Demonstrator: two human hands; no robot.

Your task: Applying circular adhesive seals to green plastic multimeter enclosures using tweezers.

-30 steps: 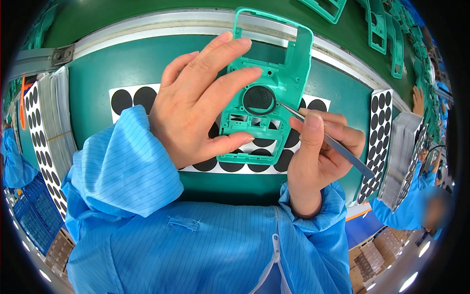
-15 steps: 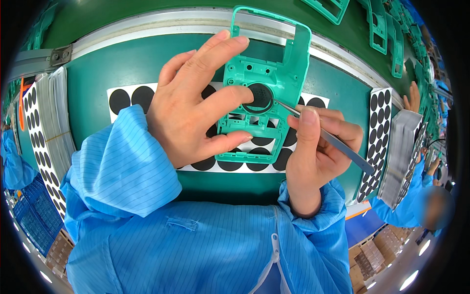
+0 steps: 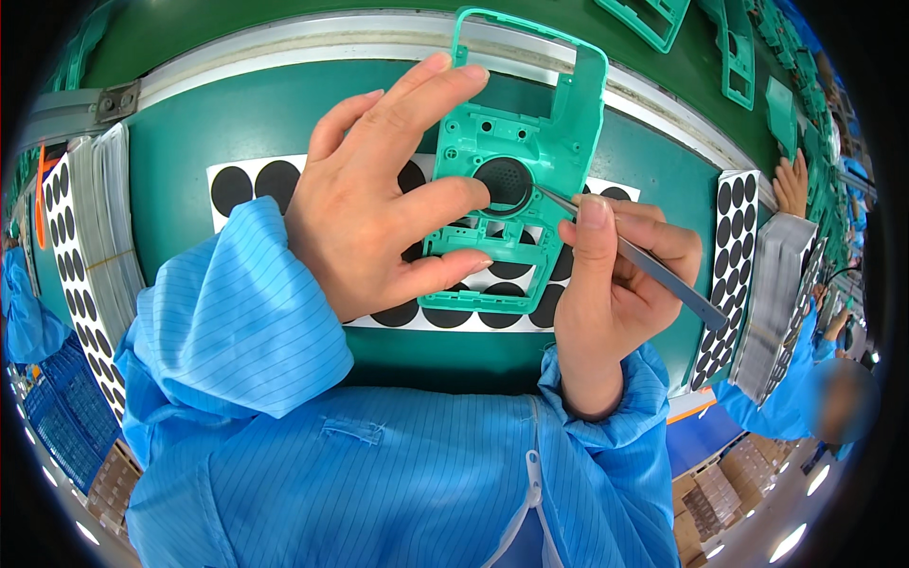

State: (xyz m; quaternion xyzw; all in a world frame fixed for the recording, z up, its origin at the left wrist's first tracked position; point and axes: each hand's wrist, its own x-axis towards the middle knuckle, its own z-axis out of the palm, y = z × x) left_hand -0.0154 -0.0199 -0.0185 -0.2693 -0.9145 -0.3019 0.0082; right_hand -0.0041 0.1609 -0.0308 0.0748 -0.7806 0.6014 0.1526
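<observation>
The left hand (image 3: 365, 199) lies spread over the green case (image 3: 557, 142), likely steadying it, while the right hand (image 3: 620, 275) pinches tweezers (image 3: 676, 287) beside its black disc (image 3: 506, 182).

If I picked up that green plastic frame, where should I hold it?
Try the green frame by its upper right side wall, probably coming from the right: that stretch looks broad and uncovered, while the left hand reaches over the opposite edge.

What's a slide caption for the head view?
Left hand on a green housing, right hand holding tweezers by the round black piece.
</observation>
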